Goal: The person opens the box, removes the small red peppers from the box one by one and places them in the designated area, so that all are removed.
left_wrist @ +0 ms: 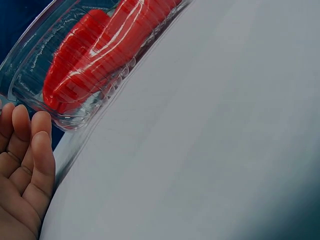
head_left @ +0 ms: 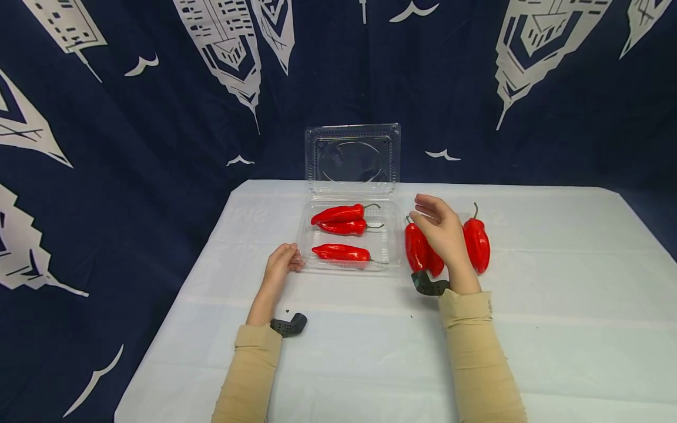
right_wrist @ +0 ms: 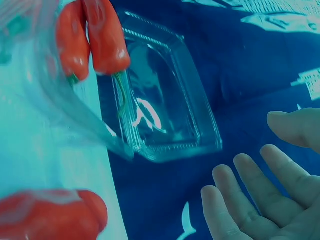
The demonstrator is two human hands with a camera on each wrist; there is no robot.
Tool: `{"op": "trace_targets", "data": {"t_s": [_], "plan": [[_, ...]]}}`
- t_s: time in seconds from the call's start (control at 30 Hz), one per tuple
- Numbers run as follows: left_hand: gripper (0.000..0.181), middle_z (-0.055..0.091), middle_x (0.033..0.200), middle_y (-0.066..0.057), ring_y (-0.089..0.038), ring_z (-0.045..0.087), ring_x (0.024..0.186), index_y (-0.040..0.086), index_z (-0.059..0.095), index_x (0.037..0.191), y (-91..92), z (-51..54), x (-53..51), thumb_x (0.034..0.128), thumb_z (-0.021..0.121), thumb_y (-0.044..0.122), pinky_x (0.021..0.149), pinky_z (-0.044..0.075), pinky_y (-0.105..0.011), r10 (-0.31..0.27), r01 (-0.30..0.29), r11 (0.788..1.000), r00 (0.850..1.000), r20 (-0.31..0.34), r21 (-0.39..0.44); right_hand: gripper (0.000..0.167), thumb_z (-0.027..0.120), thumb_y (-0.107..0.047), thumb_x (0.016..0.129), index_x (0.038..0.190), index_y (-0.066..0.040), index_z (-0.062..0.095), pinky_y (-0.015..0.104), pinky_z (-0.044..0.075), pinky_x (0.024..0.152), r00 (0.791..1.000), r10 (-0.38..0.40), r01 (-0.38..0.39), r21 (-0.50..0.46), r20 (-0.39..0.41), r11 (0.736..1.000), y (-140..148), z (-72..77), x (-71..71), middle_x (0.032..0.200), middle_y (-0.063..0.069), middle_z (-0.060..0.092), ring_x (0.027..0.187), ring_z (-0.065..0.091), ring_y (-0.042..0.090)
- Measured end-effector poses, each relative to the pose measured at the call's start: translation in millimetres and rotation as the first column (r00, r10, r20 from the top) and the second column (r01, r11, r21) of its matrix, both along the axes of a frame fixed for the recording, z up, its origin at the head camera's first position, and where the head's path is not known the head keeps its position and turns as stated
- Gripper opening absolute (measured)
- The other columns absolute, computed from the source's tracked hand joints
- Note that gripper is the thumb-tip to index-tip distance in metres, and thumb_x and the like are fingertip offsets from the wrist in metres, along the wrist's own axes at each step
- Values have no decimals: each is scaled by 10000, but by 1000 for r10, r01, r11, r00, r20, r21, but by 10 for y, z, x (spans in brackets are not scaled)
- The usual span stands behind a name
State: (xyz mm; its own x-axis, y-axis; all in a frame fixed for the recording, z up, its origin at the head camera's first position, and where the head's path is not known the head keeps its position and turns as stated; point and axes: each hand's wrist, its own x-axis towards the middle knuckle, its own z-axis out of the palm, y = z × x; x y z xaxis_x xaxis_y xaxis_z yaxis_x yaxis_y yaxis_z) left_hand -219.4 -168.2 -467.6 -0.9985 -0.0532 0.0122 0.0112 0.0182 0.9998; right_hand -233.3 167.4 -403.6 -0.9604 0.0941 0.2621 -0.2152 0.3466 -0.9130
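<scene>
A clear plastic clamshell box (head_left: 351,270) stands with its lid (head_left: 352,158) raised at the back. Inside lie three red peppers: a pair (head_left: 341,220) close together at the far side, and a single pepper (head_left: 341,252) nearer the front. My left hand (head_left: 280,261) is at the box's left edge, its relaxed fingertips (left_wrist: 41,122) beside the corner; whether they touch it I cannot tell. Right of the box, my right hand (head_left: 441,229) hovers with spread fingers (right_wrist: 227,182) and holds nothing. Below and beside it lie red peppers (head_left: 416,247), partly hidden by the hand.
Another red pepper (head_left: 477,245) lies just right of my right hand, its stem pointing away. A white cloth (head_left: 571,305) covers the table. Behind the table hangs a dark blue curtain (head_left: 449,106) with white building prints.
</scene>
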Motion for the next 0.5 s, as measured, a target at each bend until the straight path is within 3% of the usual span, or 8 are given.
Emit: {"op": "trace_targets", "data": {"t_s": [0.07, 0.13, 0.5], "plan": [[226, 534, 741, -40, -110, 571, 688, -11, 500, 865, -1, -3, -3, 994, 445, 167, 634, 488, -213, 0, 0, 1000, 1000, 0, -2, 473, 605, -266, 914, 1340, -98, 489, 358, 407, 996, 1000, 25, -25, 9, -13, 1000, -50, -4, 0, 1324, 97, 524, 1201, 504, 236], [226, 535, 742, -39, -111, 571, 687, -10, 499, 866, 1, -6, -7, 994, 446, 168, 634, 488, -213, -1, 1, 1000, 1000, 1, -1, 463, 601, -174, 912, 1329, -17, 474, 426, 391, 1004, 998, 60, -60, 1, 12, 998, -165, 184, 132, 1325, 158, 509, 1209, 490, 294], [208, 535, 740, -40, -109, 573, 689, -5, 501, 872, 1, -6, -3, 987, 446, 160, 641, 493, -215, 2, -2, 1000, 1000, 3, -12, 433, 608, -169, 901, 1302, -45, 502, 398, 413, 990, 992, 115, -118, 48, 58, 992, -388, 171, 140, 1304, 118, 527, 1191, 506, 259]]}}
